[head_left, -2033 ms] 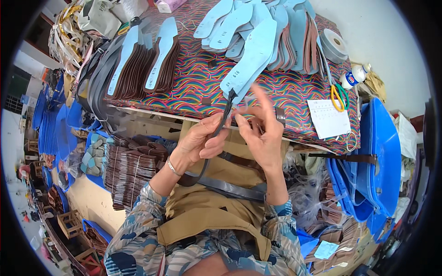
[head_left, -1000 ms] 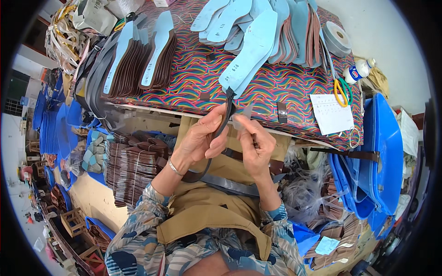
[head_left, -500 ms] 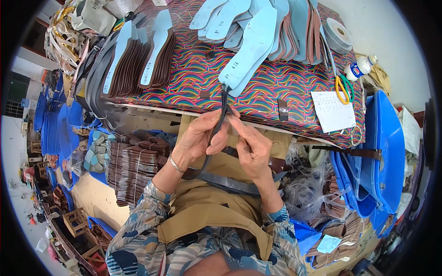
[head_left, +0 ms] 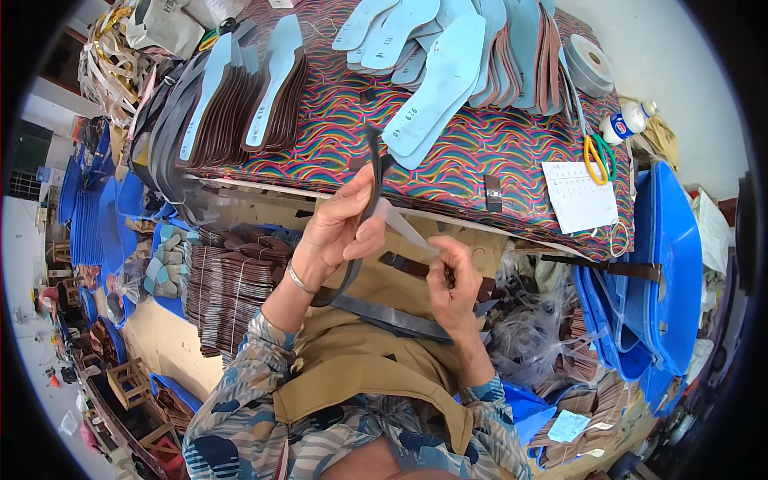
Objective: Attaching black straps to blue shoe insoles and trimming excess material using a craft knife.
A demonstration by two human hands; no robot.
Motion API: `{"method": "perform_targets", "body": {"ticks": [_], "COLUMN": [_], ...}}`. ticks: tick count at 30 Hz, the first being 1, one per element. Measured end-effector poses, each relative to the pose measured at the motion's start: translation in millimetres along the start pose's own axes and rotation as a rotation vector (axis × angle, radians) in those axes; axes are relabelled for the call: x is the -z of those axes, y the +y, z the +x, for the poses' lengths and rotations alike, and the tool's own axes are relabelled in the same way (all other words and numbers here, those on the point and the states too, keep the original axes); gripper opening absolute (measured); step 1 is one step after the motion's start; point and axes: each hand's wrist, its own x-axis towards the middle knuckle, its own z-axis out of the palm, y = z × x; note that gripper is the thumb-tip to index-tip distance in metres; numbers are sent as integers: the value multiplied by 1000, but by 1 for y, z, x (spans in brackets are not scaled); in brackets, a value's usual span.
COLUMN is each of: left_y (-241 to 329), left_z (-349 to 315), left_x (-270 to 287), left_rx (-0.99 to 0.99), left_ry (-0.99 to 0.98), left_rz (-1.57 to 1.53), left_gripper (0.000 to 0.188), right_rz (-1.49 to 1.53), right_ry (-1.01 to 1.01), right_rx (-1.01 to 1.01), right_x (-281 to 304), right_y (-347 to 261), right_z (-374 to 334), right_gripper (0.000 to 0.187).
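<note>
A long dark strap (head_left: 364,240) is up in the air, in front of the person's chest and just below the near edge of the table (head_left: 336,144). The top end of the strap sticks up over the table's edge. The lower part bends down under the left hand and runs across the tan apron (head_left: 376,352). A thin clear strip (head_left: 408,228) comes off the strap and goes to the right.

The left hand (head_left: 336,232) is closed around the strap, with the thumb and fingers pinching it near the middle. The right hand (head_left: 452,280) is a little lower and to the right. Its fingers are curled in and pinch the far end of the clear strip. The two hands are near each other but do not touch.

The table has a bright wavy cloth with many colours. Light blue shoe soles (head_left: 436,72) lie on it in a pile, just behind the strap's top end. More soles stand in brown stacks (head_left: 240,104) to the left. A white paper (head_left: 580,196) and scissors with yellow and green handles (head_left: 596,156) lie to the right. A roll of tape (head_left: 588,64) and a small white bottle (head_left: 628,122) are at the far right. Blue tubs (head_left: 664,264) stand beside the table. Brown pieces are stacked (head_left: 228,284) on the floor to the left.
</note>
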Motion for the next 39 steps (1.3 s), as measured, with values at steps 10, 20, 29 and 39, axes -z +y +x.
{"method": "perform_targets", "body": {"ticks": [10, 20, 29, 39], "left_y": [-12, -21, -29, -22], "left_z": [9, 10, 19, 20], "left_x": [-32, -43, -50, -39], "left_rx": [-18, 6, 39, 24], "left_ry": [231, 307, 314, 290], "left_rz": [543, 749, 766, 725], "left_gripper": [25, 29, 30, 27], "right_rz": [-686, -1011, -1329, -1264], "right_ry": [38, 327, 14, 208], "right_rx": [0, 216, -230, 145], "right_x": [40, 162, 266, 251], "right_y": [6, 43, 114, -13], "right_z": [103, 188, 239, 125], "right_gripper": [28, 13, 52, 52]}}
